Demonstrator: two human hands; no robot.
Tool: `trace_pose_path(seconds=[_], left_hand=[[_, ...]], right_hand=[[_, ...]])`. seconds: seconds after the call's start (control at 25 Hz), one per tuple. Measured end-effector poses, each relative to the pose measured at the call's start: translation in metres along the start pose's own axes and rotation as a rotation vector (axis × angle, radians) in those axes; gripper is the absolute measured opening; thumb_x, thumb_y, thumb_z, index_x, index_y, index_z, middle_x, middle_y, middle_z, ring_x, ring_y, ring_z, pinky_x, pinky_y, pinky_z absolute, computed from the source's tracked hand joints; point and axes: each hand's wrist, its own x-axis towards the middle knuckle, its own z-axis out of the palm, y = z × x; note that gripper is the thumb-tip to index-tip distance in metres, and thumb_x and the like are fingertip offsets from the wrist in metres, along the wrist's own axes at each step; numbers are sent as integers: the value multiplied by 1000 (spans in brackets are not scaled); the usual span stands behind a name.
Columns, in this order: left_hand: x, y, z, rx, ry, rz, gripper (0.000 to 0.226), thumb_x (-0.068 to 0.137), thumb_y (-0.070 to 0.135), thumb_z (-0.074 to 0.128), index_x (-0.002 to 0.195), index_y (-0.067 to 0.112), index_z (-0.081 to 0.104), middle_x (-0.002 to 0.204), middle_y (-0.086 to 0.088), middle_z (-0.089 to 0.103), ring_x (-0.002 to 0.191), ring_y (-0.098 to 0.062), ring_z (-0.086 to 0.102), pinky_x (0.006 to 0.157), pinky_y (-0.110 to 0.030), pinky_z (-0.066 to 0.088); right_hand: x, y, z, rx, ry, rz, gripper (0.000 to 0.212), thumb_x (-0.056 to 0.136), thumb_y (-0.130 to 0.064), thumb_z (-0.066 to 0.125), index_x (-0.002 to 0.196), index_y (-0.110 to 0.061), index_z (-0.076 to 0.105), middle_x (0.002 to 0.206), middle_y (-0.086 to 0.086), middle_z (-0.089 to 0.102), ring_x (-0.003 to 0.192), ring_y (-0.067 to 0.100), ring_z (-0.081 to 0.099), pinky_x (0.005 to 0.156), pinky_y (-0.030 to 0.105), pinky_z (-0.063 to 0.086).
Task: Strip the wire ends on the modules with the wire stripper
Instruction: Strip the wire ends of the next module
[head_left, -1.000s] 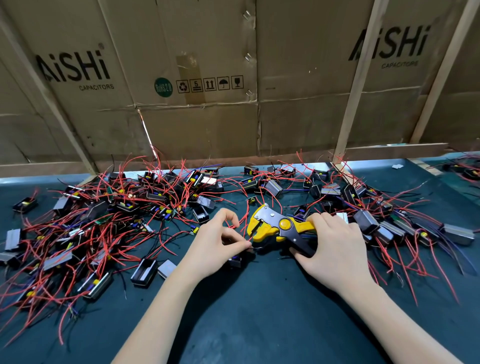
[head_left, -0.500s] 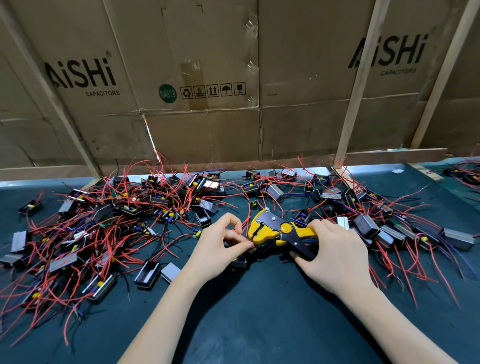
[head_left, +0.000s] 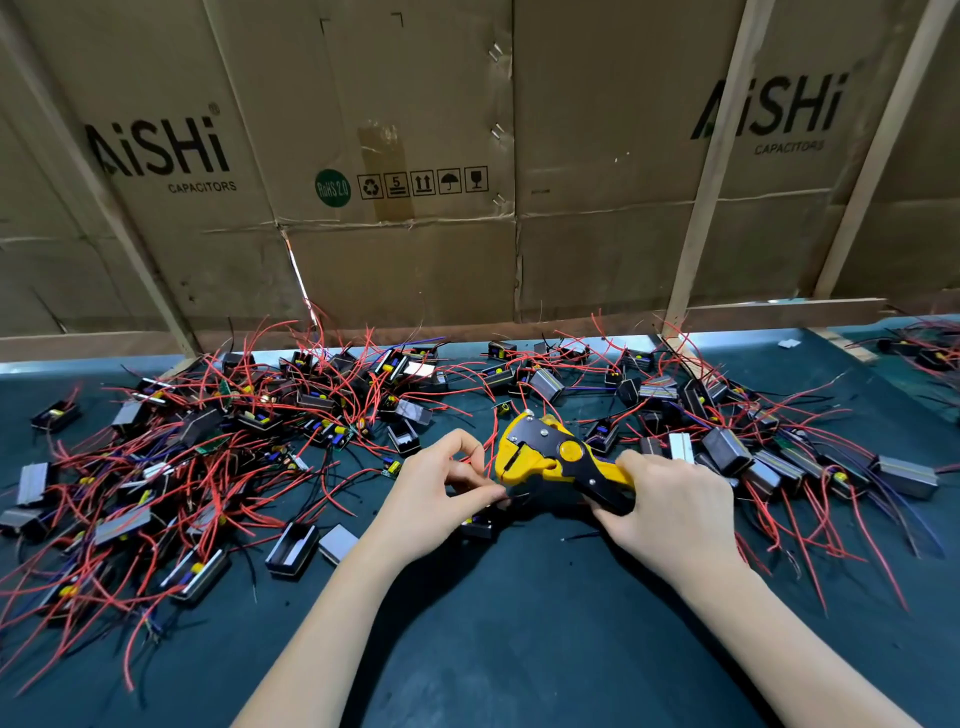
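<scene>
**Hands meet at the stripper's mouth**

Left hand (head_left: 431, 501) pinches a red wire (head_left: 485, 452) right at the nose of the yellow wire stripper (head_left: 550, 457); right hand (head_left: 670, 506) wraps the handles, how hard squeezed I can't tell. Tool's long axis runs left-right, its head pointing at the left hand. That wire's module (head_left: 478, 527) lies just below the left fingertips, so the feed looks short.

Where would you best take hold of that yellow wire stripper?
By the black-and-yellow handles, coming from the right, as the right hand does now. The yellow head points left toward the left hand pinching a wire, so that end must stay free.
</scene>
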Motion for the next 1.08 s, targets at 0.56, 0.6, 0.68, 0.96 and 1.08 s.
trace_pose_path(seconds=[0.56, 0.6, 0.68, 0.96, 1.08], left_hand=[[3, 1, 0, 38, -11, -28, 9, 78, 10, 80, 83, 14, 74, 78, -4, 73, 76, -20, 68, 77, -24, 52], [3, 1, 2, 21, 17, -41, 9, 77, 9, 81, 80, 14, 74, 77, -3, 73, 73, -17, 68, 76, -24, 53], [4, 1, 3, -42, 63, -83, 10, 76, 9, 82, 78, 14, 74, 71, 1, 72, 67, -8, 65, 71, -18, 52], [4, 0, 8, -84, 118, -118, 20, 74, 15, 84, 79, 14, 65, 64, 2, 72, 60, -5, 57, 67, -15, 46], [5, -1, 8, -88, 116, -133, 27, 75, 15, 84, 82, 12, 57, 66, -1, 74, 60, -9, 57, 69, -21, 47]], right_hand=[[0, 15, 8, -25, 123, 72, 53, 58, -50, 83, 90, -11, 63, 79, 3, 59, 76, 32, 58, 65, 39, 40], [0, 15, 8, -30, 112, 66, 52, 59, -50, 82, 88, -12, 62, 78, 3, 58, 76, 32, 58, 65, 39, 40], [0, 13, 8, -35, 88, 53, 51, 59, -50, 81, 86, -12, 60, 77, 3, 58, 76, 32, 58, 66, 39, 40], [-1, 6, 6, -29, 26, 10, 53, 56, -52, 82, 86, -13, 61, 78, 2, 58, 77, 32, 58, 67, 40, 41], [-1, 4, 5, -37, 33, -12, 54, 53, -52, 83, 85, -14, 61, 76, 2, 58, 74, 32, 57, 66, 39, 41]])
